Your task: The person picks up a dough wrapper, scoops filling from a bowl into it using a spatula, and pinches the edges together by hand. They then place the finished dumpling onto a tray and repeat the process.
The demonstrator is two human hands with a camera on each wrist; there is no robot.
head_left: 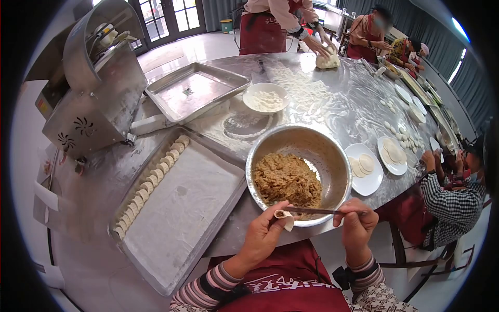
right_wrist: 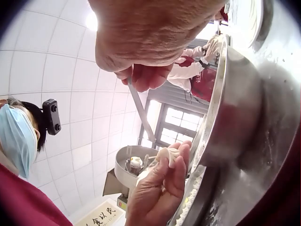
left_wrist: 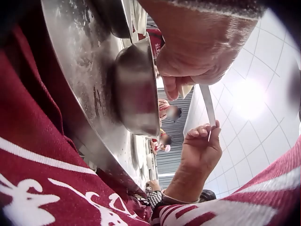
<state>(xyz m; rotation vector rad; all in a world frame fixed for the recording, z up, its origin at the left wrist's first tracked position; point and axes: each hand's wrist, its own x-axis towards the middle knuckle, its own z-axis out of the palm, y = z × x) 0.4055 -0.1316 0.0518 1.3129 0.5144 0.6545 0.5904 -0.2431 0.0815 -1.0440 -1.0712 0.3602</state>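
My left hand holds a folded round dumpling wrapper between thumb and fingers, with a little brown filling showing in its opening. In my right hand is a flat, narrow metal spatula, gripped by one end. Its far end reaches to the wrapper; the right wrist view shows the spatula pointing at the wrapper. Both hands are over the near rim of a large steel bowl, where a mound of minced filling lies toward the left.
Left of the bowl, a floured tray carries a row of folded dumplings. Plates of round wrappers stand to the right. Farther back are a flour bowl, another metal tray and a steel machine. Across the table a person kneads dough.
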